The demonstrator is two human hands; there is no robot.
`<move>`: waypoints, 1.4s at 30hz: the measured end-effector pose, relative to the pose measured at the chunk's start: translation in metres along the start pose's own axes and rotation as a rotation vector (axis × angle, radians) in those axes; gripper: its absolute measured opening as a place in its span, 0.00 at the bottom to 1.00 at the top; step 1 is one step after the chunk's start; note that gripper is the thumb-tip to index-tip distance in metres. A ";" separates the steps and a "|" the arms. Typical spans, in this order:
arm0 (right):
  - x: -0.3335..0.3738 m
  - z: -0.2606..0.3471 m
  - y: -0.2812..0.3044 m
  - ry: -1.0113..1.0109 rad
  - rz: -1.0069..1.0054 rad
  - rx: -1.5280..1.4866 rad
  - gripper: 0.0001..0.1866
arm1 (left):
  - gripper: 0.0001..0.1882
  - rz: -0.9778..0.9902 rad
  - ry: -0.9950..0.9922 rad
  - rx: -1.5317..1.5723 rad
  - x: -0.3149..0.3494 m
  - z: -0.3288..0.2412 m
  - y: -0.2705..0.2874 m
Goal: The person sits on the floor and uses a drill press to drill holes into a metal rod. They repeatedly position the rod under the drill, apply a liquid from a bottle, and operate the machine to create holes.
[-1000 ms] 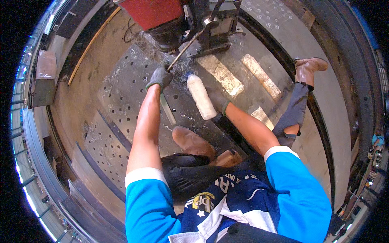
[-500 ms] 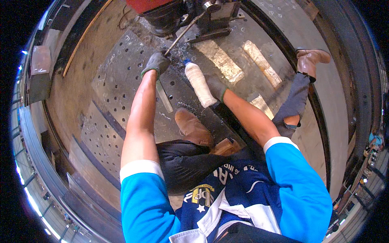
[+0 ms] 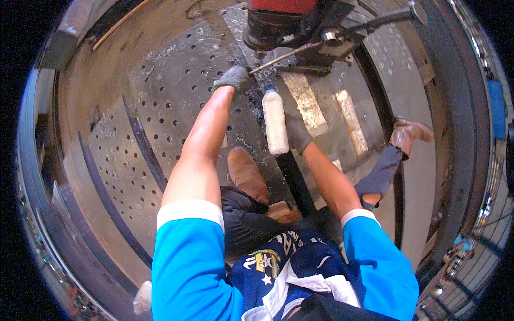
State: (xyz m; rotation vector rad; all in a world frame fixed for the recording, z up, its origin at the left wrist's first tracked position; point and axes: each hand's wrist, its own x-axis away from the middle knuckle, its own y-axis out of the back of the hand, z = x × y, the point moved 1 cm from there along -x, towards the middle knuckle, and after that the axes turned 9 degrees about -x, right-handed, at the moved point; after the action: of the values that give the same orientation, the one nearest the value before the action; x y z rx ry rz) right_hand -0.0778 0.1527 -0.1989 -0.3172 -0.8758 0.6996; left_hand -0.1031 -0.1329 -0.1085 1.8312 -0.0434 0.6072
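Two gloved hands are busy on the near side of the machine (image 3: 273, 29). The left hand (image 3: 234, 78) is wrapped around the end of the rod (image 3: 289, 55) slanting out from the machine's left. The bottle (image 3: 275, 124), pale with a blue cap, is just in front of the machine, cap toward it; the right hand (image 3: 297, 132) appears closed around it, its fingers hidden behind. The step in hand looks like handling the rod while keeping the bottle close by; I cannot tell whether liquid is coming out. A next move would call for a firm grip on the rod and a steady, aimed bottle. Left of the machine, the holed plate (image 3: 174, 101) spreads wide, giving the left arm room to swing. Tighter limits are the machine's own body ahead, the boot (image 3: 247, 174) well in front of it, and the dark bar (image 3: 378, 85) to its right.
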 end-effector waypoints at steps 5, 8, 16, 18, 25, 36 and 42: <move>0.008 0.006 -0.007 0.298 -0.015 0.540 0.20 | 0.17 -0.055 -0.008 0.104 -0.004 0.004 -0.009; 0.009 0.005 -0.011 0.174 0.036 0.253 0.20 | 0.17 -0.065 -0.005 0.133 -0.003 0.005 -0.010; 0.002 0.003 -0.010 -0.032 -0.064 0.086 0.17 | 0.17 -0.053 -0.003 0.175 0.004 0.003 -0.006; 0.007 0.005 -0.018 -0.076 -0.070 -0.053 0.17 | 0.18 -0.049 -0.010 0.178 0.004 0.002 -0.006; 0.024 0.018 -0.044 -0.030 -0.138 0.040 0.17 | 0.17 -0.059 -0.039 0.142 0.006 0.002 -0.007; 0.024 0.021 -0.030 0.324 -0.026 0.766 0.21 | 0.16 -0.031 -0.040 0.155 0.008 0.001 -0.006; 0.017 0.013 -0.024 0.337 -0.048 0.750 0.23 | 0.16 -0.034 -0.059 0.109 0.002 -0.001 -0.012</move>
State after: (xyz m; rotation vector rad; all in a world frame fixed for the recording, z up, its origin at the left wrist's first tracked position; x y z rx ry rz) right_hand -0.0705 0.1461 -0.1683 0.2544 -0.2603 0.8485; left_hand -0.0978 -0.1273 -0.1175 1.9515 -0.0183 0.5405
